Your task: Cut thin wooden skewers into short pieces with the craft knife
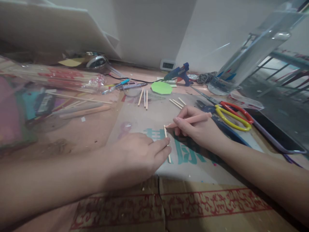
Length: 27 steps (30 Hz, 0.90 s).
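Pink pen [196,119] pinched in my right hand [190,124], tip by the stick [165,131]'s far end; my left hand [137,151], fingertips close together, holds it down on the plastic sheet [135,116], seemingly for steadiness. Beyond, I see loose sticks [146,102].

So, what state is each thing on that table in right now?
Short stick, lying flat under the left grip
Pink pen, held in the right grip, tip near the stick's far end
Scissors, lying down, blades seemingly together
Phone, face up, screen dark
Glue gun, unheld, on or off unclear
Green paper, lying flat
Bundled sticks, wrapped in clear plastic
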Each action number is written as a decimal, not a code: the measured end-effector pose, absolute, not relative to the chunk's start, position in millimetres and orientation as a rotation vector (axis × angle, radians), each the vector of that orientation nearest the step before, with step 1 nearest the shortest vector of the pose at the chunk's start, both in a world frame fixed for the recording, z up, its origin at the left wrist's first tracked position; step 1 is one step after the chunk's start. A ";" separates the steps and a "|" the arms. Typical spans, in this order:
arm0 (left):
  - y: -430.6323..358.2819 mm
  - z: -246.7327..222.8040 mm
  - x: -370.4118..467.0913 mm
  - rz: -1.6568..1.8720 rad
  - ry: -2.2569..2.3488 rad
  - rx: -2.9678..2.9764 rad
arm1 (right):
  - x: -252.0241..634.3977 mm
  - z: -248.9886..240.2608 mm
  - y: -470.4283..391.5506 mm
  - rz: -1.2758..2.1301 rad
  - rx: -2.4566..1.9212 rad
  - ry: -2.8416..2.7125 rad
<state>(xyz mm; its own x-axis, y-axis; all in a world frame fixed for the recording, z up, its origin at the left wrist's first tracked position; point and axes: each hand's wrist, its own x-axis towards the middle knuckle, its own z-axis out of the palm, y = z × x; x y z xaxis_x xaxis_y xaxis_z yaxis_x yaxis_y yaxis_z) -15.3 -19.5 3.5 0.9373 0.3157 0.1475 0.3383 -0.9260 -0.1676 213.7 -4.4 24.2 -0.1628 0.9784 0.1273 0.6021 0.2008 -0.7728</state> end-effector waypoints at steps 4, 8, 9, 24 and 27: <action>-17.1 5.1 -14.9 -0.187 -0.515 -2.973 | 213.1 23.8 -3.5 0.766 -1.475 -1.843; -14.7 4.1 -14.9 -0.150 -0.500 -2.974 | 214.5 23.5 -3.7 0.782 -1.448 -1.847; -14.4 3.2 -14.9 -0.155 -0.487 -2.974 | 214.9 23.5 -4.1 0.793 -1.438 -1.851; -15.3 7.6 -12.9 -0.109 -0.492 -2.996 | 216.1 24.0 -6.6 0.821 -1.430 -1.880; -14.6 8.2 -12.9 -0.135 -0.469 -3.008 | 215.7 24.1 -7.7 0.844 -1.450 -1.863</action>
<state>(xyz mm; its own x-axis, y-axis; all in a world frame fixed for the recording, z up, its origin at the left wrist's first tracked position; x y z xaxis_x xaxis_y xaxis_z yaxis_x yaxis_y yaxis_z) -12.9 -14.6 8.2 0.9487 0.2992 0.1021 0.3076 -0.9482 -0.0797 215.7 -7.7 24.1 -0.2015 0.9754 0.0892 0.5761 0.1916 -0.7946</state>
